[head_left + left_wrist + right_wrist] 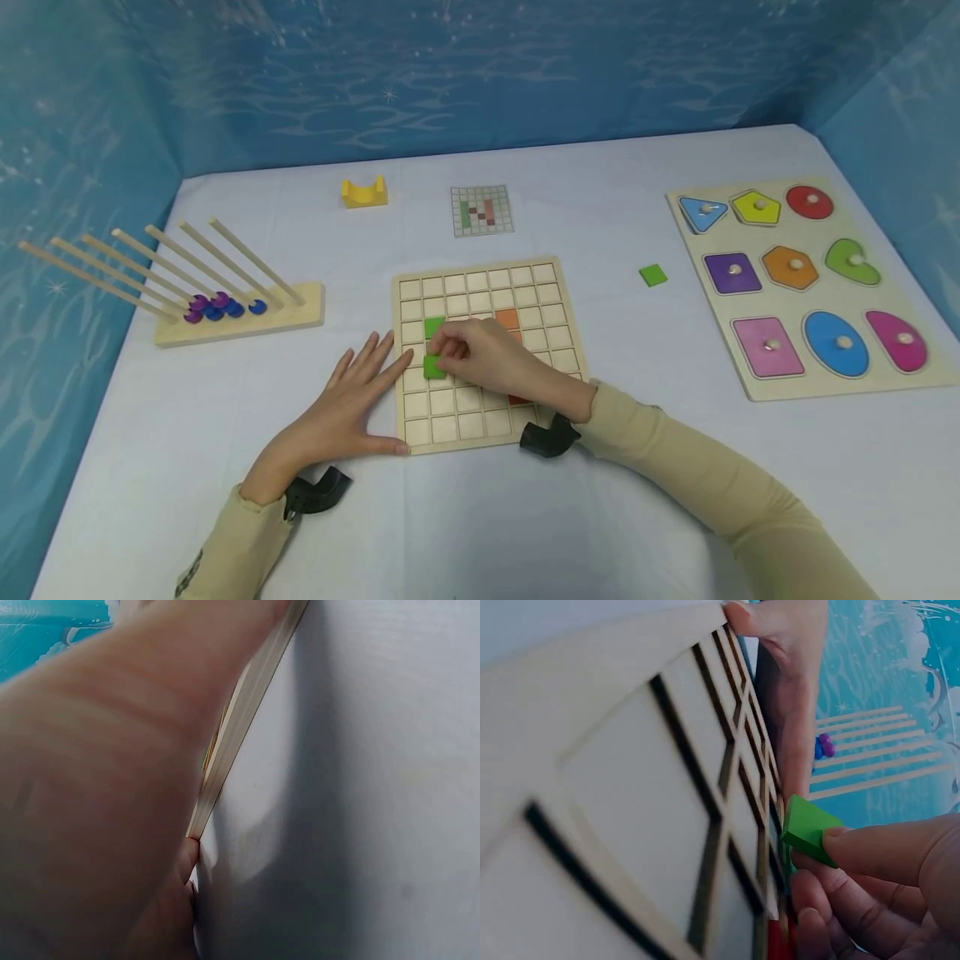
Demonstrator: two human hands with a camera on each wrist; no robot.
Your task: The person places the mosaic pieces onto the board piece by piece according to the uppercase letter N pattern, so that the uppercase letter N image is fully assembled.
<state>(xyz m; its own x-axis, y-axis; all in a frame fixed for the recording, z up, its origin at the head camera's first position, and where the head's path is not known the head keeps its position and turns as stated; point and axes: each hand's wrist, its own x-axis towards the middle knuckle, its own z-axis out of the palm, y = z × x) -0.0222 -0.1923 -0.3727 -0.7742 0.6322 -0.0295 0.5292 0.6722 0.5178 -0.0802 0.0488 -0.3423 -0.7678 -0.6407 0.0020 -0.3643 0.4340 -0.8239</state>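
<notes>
A wooden grid board [457, 427] lies flat in the middle of the table. My right hand [491, 357] is over it and pinches a green square tile [810, 829] between thumb and fingers, above the left part of the grid. Another green tile [433, 326] sits in a cell just behind. Orange tiles [507, 319] and a red tile [519, 401] lie right of centre, partly hidden by the right hand and wrist. With fingers spread, my left hand [345, 421] touches the board's left edge, its thumb near the front corner.
Behind the board lies a printed pattern card [482, 212], with a yellow block [364, 192] to its left. A peg stand [311, 307] with blue and purple beads is at left. A loose green tile [653, 275] and a knobbed shape puzzle [765, 388] are at right.
</notes>
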